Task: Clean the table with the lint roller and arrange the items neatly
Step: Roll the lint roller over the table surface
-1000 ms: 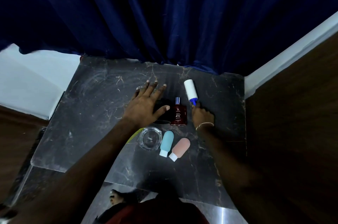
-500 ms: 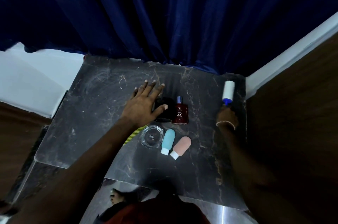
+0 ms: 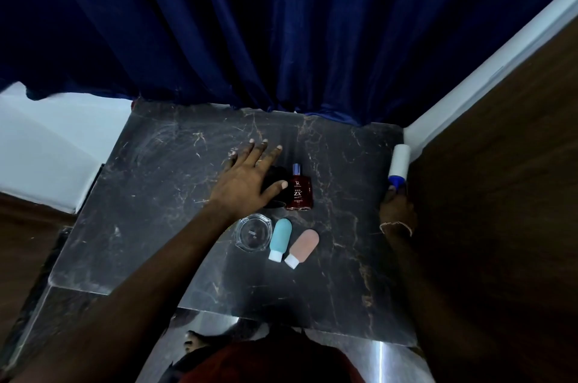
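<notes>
My right hand [image 3: 396, 206] grips the blue handle of the white lint roller [image 3: 399, 160], whose roll lies at the far right edge of the dark marble table [image 3: 150, 201]. My left hand [image 3: 247, 179] rests flat with fingers spread, partly covering a black object [image 3: 276, 182]. Right beside it lies a dark red perfume bottle [image 3: 299, 190]. In front of these sit a clear glass ashtray [image 3: 252, 232], a teal tube [image 3: 279, 238] and a pink tube [image 3: 302, 247], side by side.
A dark blue curtain [image 3: 281, 38] hangs along the table's far edge. A brown wooden panel [image 3: 500, 195] with white trim borders the right side. A yellow-green strip shows under my left wrist. A bare foot [image 3: 195, 340] shows on the glossy floor below the near edge.
My right hand has carried the lint roller from beside the perfume bottle rightward to the table's right edge. My left hand has stayed on the black object.
</notes>
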Tool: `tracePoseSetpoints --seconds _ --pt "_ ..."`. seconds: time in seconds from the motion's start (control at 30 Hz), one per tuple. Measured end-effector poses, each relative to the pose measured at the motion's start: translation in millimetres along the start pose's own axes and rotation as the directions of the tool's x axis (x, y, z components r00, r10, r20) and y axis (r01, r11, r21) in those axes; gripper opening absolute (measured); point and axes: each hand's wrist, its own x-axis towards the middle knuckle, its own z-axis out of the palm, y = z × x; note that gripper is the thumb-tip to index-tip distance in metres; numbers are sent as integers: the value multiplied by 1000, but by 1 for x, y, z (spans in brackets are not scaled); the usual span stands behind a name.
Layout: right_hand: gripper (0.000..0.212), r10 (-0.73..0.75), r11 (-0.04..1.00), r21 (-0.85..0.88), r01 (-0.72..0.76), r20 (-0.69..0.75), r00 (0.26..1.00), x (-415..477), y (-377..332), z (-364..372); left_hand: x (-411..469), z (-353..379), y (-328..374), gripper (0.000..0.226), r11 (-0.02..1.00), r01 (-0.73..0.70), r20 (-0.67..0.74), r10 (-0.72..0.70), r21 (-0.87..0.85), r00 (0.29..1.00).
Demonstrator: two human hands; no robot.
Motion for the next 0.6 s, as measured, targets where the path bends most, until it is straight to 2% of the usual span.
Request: tracePoseSetpoints --seconds 0.27,0.5,0.6 --pt "43 -145 989 29 146 -39 989 -51 -5 -11 -2 -1 14 80 996 -88 -18 88 17 996" --pt "36 -283 948 153 278 8 959 -96 -16 -30 3 0 40 87 978 -208 -15 208 34 978" --pt "34 -361 924 151 350 51 931 -107 -20 -43 11 -2 57 92 968 -247 -12 248 49 969"
